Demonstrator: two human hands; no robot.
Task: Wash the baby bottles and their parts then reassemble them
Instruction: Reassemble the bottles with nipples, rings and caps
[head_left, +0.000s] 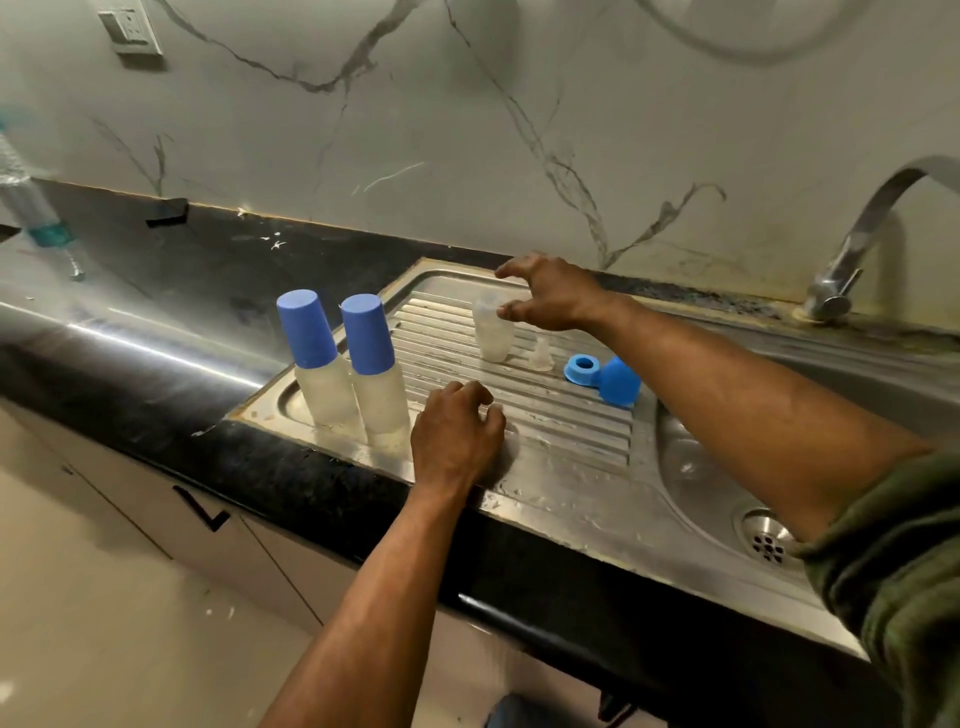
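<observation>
Steel drainboard (571, 431): right hand (550, 301) perhaps touching open bottle (491, 327), left hand (457, 431) resting

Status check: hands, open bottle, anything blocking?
Right hand open, fingers at uncapped bottle, no grip seen. Left hand resting on drainboard. Nipple, blue ring, blue cap loose alongside; nothing blocking.

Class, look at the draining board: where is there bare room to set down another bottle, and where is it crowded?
Free: the ribbed middle of the draining board, between the left hand and the blue ring. Crowded: the left end with two capped bottles, and the back, where the right hand reaches the open bottle beside the teat.
</observation>
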